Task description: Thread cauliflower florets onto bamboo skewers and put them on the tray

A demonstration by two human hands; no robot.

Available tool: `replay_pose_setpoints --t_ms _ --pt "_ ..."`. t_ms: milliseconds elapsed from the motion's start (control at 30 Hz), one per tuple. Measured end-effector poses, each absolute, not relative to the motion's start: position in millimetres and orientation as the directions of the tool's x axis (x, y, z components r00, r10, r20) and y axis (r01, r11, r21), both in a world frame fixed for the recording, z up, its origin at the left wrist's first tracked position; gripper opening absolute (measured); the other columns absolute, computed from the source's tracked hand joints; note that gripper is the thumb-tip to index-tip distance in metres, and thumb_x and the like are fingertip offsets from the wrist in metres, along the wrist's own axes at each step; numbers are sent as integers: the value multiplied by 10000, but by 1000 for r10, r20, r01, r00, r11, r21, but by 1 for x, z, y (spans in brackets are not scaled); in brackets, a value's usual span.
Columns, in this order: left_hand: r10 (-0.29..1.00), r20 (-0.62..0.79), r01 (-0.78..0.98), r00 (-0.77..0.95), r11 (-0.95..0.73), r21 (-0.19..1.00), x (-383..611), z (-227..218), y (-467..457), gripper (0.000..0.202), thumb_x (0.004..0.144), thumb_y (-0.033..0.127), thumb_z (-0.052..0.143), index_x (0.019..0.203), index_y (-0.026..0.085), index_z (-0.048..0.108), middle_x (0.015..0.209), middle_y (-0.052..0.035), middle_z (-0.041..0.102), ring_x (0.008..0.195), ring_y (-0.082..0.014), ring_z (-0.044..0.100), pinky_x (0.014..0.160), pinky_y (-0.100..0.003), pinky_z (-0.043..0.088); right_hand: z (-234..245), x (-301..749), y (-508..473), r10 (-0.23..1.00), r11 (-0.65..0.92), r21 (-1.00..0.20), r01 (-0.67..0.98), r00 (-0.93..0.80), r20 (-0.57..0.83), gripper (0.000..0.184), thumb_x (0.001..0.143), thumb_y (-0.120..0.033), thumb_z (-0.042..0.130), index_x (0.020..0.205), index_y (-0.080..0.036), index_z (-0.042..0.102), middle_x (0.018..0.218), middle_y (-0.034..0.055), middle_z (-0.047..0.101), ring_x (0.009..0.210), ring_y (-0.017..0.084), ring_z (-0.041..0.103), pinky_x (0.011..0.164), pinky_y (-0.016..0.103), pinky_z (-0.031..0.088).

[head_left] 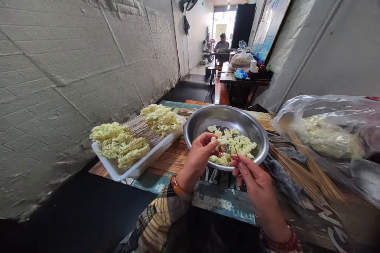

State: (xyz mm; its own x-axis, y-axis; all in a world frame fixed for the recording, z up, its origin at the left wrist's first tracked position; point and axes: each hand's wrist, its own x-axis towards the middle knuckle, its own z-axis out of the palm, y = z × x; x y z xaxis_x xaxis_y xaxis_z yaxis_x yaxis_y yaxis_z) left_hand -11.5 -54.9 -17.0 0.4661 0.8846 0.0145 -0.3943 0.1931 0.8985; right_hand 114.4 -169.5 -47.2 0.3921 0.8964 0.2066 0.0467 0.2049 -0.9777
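Note:
My left hand (203, 152) pinches a pale cauliflower floret (221, 141) over the near rim of a steel bowl (196, 126) that holds several more florets (242, 144). My right hand (252, 178) is closed on a thin bamboo skewer (236, 152) whose tip points up toward the floret. Both hands hover just at the bowl's front edge. To the left, a white tray (148, 160) carries several finished cauliflower skewers (130, 142).
A bundle of loose bamboo skewers (308, 174) lies right of the bowl, beside a clear plastic bag (332, 134) of cauliflower. A brick wall runs along the left. Down the corridor stand dark tables (240, 81), and a person (222, 42) sits at the far end.

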Motion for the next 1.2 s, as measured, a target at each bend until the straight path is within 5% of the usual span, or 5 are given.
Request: replay_pose_setpoints --t_ms 267,500,867,1000,1200 --pt "895 -40 -400 445 238 885 -27 -10 -72 236 671 189 708 868 158 583 704 8 623 597 -117 618 520 -209 486 -51 93 -179 867 289 -936 204 359 346 247 932 -297 545 1121 -261 699 887 21 625 678 125 608 587 247 581" --pt "905 -75 -366 420 244 898 -46 -10 -83 160 679 204 682 798 158 585 594 14 605 514 -107 569 461 -194 428 -65 71 -183 852 316 -796 517 214 478 360 944 -216 489 1275 -198 630 1216 80 697 1107 211 658 979 354 526" --pt "939 -87 -376 332 217 901 -74 -28 -91 119 670 207 705 749 144 643 637 1 633 552 -90 569 547 -203 406 -61 52 -184 908 273 -754 597 98 407 415 933 -241 465 1323 -219 604 1189 64 717 956 220 719 853 340 576" --pt "938 -116 -375 327 241 895 -84 -30 -93 133 681 225 720 740 143 633 637 -8 638 556 -88 565 515 -188 381 -61 46 -183 940 226 -806 547 94 328 428 943 -272 426 1317 -183 615 870 67 749 749 197 697 667 294 566" --pt "910 -128 -443 395 310 841 -97 -31 -98 225 673 279 764 776 148 613 602 -1 611 527 -81 515 446 -168 352 -70 40 -183 976 152 -897 414 80 202 474 935 -261 408 1383 -194 548 601 -43 493 500 118 465 487 224 422"
